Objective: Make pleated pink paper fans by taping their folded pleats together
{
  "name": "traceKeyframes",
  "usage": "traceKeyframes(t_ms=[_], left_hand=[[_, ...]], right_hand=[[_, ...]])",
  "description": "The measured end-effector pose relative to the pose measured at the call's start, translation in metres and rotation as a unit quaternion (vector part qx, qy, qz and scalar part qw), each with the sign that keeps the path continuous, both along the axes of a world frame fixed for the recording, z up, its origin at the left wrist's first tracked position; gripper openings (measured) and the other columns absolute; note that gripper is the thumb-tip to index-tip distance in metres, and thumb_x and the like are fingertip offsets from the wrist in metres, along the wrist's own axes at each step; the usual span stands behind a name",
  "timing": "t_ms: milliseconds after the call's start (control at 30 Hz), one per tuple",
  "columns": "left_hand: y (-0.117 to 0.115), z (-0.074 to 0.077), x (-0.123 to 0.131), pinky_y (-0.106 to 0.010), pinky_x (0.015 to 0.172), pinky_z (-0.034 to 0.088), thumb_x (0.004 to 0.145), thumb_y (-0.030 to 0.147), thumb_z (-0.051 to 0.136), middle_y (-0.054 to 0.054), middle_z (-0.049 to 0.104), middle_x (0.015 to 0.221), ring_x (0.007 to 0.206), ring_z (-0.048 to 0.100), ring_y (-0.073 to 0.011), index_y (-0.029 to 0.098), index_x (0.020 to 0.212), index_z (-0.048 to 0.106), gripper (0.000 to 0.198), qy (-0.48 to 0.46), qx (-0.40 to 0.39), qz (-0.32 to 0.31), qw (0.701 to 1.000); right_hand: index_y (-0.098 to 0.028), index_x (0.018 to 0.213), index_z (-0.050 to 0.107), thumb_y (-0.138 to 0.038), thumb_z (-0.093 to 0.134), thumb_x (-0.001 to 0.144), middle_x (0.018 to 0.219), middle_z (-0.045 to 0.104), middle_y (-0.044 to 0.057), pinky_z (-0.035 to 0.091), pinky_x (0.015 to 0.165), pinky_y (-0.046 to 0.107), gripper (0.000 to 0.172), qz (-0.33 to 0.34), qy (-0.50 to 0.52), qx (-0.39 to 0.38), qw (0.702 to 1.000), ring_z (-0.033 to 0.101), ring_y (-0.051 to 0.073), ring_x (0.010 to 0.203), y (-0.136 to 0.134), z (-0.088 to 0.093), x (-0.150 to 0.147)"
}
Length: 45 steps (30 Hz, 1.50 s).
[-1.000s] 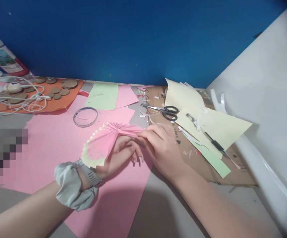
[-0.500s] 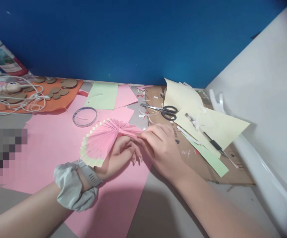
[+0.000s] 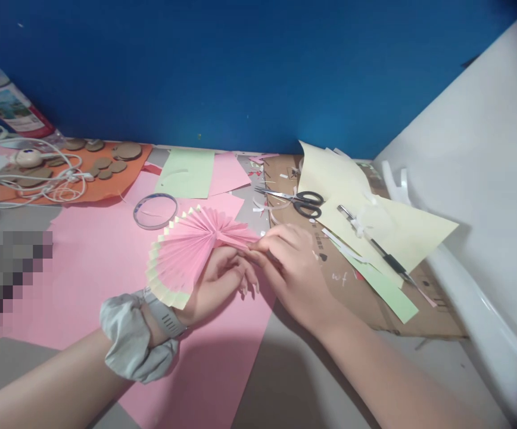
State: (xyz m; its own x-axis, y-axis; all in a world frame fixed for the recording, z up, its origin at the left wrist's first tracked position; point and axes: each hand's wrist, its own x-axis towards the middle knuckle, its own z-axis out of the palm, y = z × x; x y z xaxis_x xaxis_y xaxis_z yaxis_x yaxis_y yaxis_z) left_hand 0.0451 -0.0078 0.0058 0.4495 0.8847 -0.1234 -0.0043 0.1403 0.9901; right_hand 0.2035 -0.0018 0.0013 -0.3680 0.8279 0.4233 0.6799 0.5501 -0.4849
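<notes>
A pleated pink paper fan with a pale yellow-green zigzag edge is spread out above the pink sheet. It fans leftward from its gathered centre, partly covering the back of my left hand. That hand is closed on the fan near its centre, the loose fingers curled toward me; the exact grip is hidden under the paper. With thumb and fingers pinched together, my right hand holds the right end of the folded pink paper. A grey watch and a grey-green scrunchie circle my left wrist.
Behind the fan lies a tape roll. Scissors, a pen, cream paper and a green strip rest on cardboard. White earphones tangle over orange paper. A blue panel stands behind.
The fan's left side has tilted slightly, showing its pleats and pale edge a little differently. Both hands keep their hold. The whole view has shifted slightly.
</notes>
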Motion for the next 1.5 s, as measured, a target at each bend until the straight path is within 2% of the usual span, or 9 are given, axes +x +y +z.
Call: traceKeyframes(t_ms=[267, 467, 600, 767, 933, 1033, 1200, 1333, 1500], left_hand=[[0.000, -0.001, 0.000, -0.030, 0.057, 0.047, 0.081, 0.022, 0.046, 0.000, 0.056, 0.058, 0.058, 0.057, -0.0154, 0.014, 0.081, 0.046, 0.008, -0.022, 0.000, 0.000, 1.000], [-0.001, -0.002, -0.001, -0.029, 0.058, 0.047, 0.084, 0.023, 0.044, -0.001, 0.056, 0.062, 0.056, 0.056, -0.0138, 0.015, 0.077, 0.045, 0.011, -0.018, -0.006, 0.007, 1.000], [-0.001, -0.004, 0.001, -0.028, 0.058, 0.048, 0.090, 0.031, 0.039, -0.002, 0.057, 0.061, 0.054, 0.055, -0.0125, 0.013, 0.076, 0.051, 0.025, -0.014, 0.012, 0.028, 0.999], [0.000, -0.002, 0.001, -0.024, 0.053, 0.046, 0.092, 0.037, 0.035, -0.002, 0.058, 0.053, 0.049, 0.054, -0.0122, 0.013, 0.069, 0.056, 0.040, 0.064, 0.029, 0.093, 0.993], [0.003, -0.001, -0.006, -0.023, 0.056, 0.047, 0.093, 0.041, 0.032, -0.005, 0.063, 0.054, 0.052, 0.058, -0.0124, 0.013, 0.060, 0.061, 0.052, 0.108, 0.066, 0.054, 0.990], [0.003, -0.002, -0.006, -0.023, 0.054, 0.047, 0.092, 0.042, 0.034, -0.004, 0.064, 0.055, 0.051, 0.057, -0.0126, 0.013, 0.065, 0.062, 0.048, 0.080, 0.052, 0.042, 0.995], [0.000, -0.006, -0.001, -0.027, 0.049, 0.045, 0.090, 0.053, 0.028, -0.006, 0.060, 0.053, 0.046, 0.053, -0.0138, 0.013, 0.062, 0.058, 0.057, -0.006, 0.013, 0.078, 0.997], [-0.001, -0.008, -0.002, -0.028, 0.052, 0.046, 0.087, 0.059, 0.030, -0.006, 0.062, 0.058, 0.050, 0.055, -0.0142, 0.012, 0.074, 0.062, 0.058, -0.035, 0.017, 0.042, 0.998], [-0.001, -0.010, -0.006, -0.029, 0.058, 0.048, 0.088, 0.056, 0.029, -0.008, 0.065, 0.067, 0.057, 0.058, -0.0154, 0.011, 0.080, 0.062, 0.057, -0.039, 0.034, 0.018, 0.998]], right_hand=[[-0.020, 0.079, 0.055, -0.022, 0.047, 0.090, 0.082, 0.054, 0.002, 0.035, 0.077, 0.033, 0.014, 0.039, 0.048, -0.062, 0.996, 0.046, 0.016, 0.083, 0.001, 0.002, 0.002], [-0.020, 0.076, 0.052, -0.022, 0.049, 0.089, 0.079, 0.053, 0.001, 0.036, 0.077, 0.032, 0.014, 0.040, 0.057, -0.045, 0.997, 0.046, 0.016, 0.080, 0.003, 0.001, 0.000], [-0.020, 0.072, 0.050, -0.023, 0.049, 0.089, 0.077, 0.051, 0.001, 0.036, 0.075, 0.031, 0.018, 0.036, 0.074, -0.071, 0.994, 0.046, 0.015, 0.079, 0.003, 0.003, -0.001], [-0.020, 0.076, 0.052, -0.020, 0.050, 0.089, 0.080, 0.053, 0.000, 0.039, 0.076, 0.029, 0.013, 0.038, 0.122, -0.110, 0.986, 0.049, 0.015, 0.083, 0.002, 0.001, -0.004], [-0.020, 0.079, 0.052, -0.019, 0.048, 0.089, 0.084, 0.056, 0.002, 0.039, 0.078, 0.031, 0.011, 0.034, 0.134, -0.112, 0.984, 0.051, 0.016, 0.086, 0.001, -0.003, -0.006], [-0.020, 0.079, 0.051, -0.023, 0.054, 0.086, 0.083, 0.054, 0.001, 0.040, 0.076, 0.030, 0.009, 0.013, 0.137, -0.110, 0.984, 0.051, 0.016, 0.085, 0.001, -0.003, -0.007], [-0.020, 0.073, 0.049, -0.026, 0.052, 0.088, 0.077, 0.051, -0.001, 0.039, 0.073, 0.029, 0.016, 0.017, 0.145, -0.112, 0.983, 0.049, 0.014, 0.080, 0.001, -0.003, -0.008], [-0.020, 0.073, 0.046, -0.021, 0.047, 0.089, 0.077, 0.049, 0.000, 0.038, 0.073, 0.030, 0.016, 0.013, 0.131, -0.094, 0.987, 0.047, 0.015, 0.081, 0.000, -0.003, -0.009], [-0.020, 0.078, 0.045, -0.018, 0.042, 0.090, 0.080, 0.050, 0.002, 0.036, 0.075, 0.033, 0.013, 0.001, 0.072, -0.050, 0.996, 0.046, 0.016, 0.080, 0.001, -0.004, -0.010]])
